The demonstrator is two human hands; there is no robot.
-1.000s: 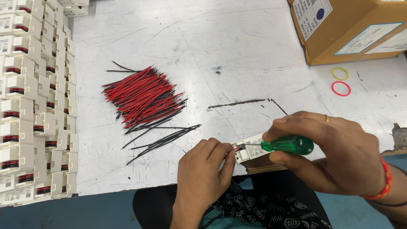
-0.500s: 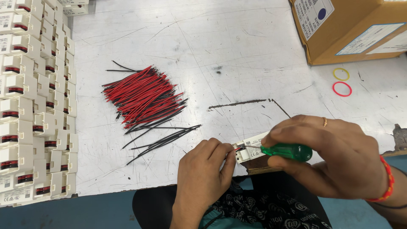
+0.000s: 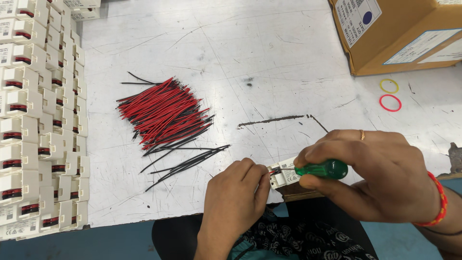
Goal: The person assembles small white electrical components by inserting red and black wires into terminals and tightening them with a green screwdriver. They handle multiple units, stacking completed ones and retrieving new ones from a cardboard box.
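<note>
My right hand (image 3: 380, 175) grips a green-handled screwdriver (image 3: 323, 169) with its tip against a small white electrical module (image 3: 284, 173) at the table's near edge. My left hand (image 3: 236, 202) pinches the module's left end, where a red wire end enters it. A pile of short red and black wires (image 3: 163, 113) lies on the white table (image 3: 250, 58) to the left of my hands, with several loose black wires (image 3: 187, 161) closer to my left hand.
Stacks of white modules (image 3: 38, 120) with red switches line the table's left side. A cardboard box (image 3: 404, 33) stands at the back right, with a yellow rubber band (image 3: 389, 85) and a red rubber band (image 3: 390, 102) in front of it.
My right hand and the screwdriver have shifted slightly; the handle has turned a little. The left hand keeps holding the module in the same place.
</note>
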